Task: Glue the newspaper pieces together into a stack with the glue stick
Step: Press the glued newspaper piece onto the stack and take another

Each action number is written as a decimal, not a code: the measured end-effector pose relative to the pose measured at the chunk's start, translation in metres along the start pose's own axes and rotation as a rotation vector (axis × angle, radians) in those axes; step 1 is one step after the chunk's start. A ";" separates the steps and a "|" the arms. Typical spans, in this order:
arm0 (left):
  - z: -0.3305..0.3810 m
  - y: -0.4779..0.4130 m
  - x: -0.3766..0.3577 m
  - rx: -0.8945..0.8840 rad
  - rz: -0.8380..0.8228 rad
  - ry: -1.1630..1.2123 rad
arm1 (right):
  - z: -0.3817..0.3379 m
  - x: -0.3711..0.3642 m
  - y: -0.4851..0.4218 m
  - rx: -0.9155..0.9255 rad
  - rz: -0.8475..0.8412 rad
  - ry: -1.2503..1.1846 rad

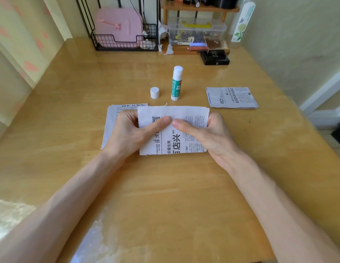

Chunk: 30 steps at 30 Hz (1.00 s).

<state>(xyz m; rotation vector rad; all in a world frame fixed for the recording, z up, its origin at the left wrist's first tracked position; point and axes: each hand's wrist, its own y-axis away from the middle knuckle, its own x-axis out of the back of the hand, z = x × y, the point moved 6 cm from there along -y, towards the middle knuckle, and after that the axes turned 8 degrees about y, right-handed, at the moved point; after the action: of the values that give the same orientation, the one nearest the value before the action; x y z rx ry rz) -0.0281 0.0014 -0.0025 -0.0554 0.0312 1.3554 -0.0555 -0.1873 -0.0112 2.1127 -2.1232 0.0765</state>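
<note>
Two bare hands are holding one newspaper piece over a wooden table. The left hand is pinching its left edge and the right hand its right edge. Both thumbs are lying flat on the printed face, their tips almost meeting at the middle, while the other fingers are curling around the edges and mostly hiding behind the paper.

The piece is white-grey with ragged edges, a QR code, small columns of print and large black Chinese headline characters. It is overlapping a newspaper stack lying under the left hand. A second pile of pieces is sitting well apart to the right; neither sheet count is readable.

Just beyond the held piece, one uncapped glue stick, green and white, is standing upright, with its one white cap standing beside it.
</note>
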 end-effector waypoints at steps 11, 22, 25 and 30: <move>-0.003 0.002 0.007 0.120 0.088 -0.118 | 0.003 0.005 -0.001 -0.008 0.015 0.025; -0.002 0.001 0.004 0.141 0.010 -0.099 | 0.002 0.012 -0.004 0.012 0.074 0.024; -0.003 0.000 0.001 0.132 -0.054 -0.081 | 0.003 0.014 -0.005 0.001 0.068 0.010; 0.001 -0.003 0.005 0.048 -0.011 -0.057 | 0.004 0.006 -0.006 -0.013 -0.013 0.084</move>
<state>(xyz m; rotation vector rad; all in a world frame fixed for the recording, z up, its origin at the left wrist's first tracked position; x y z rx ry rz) -0.0237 0.0056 -0.0021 0.0234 0.0158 1.3442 -0.0500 -0.1940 -0.0150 2.0777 -2.0575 0.1470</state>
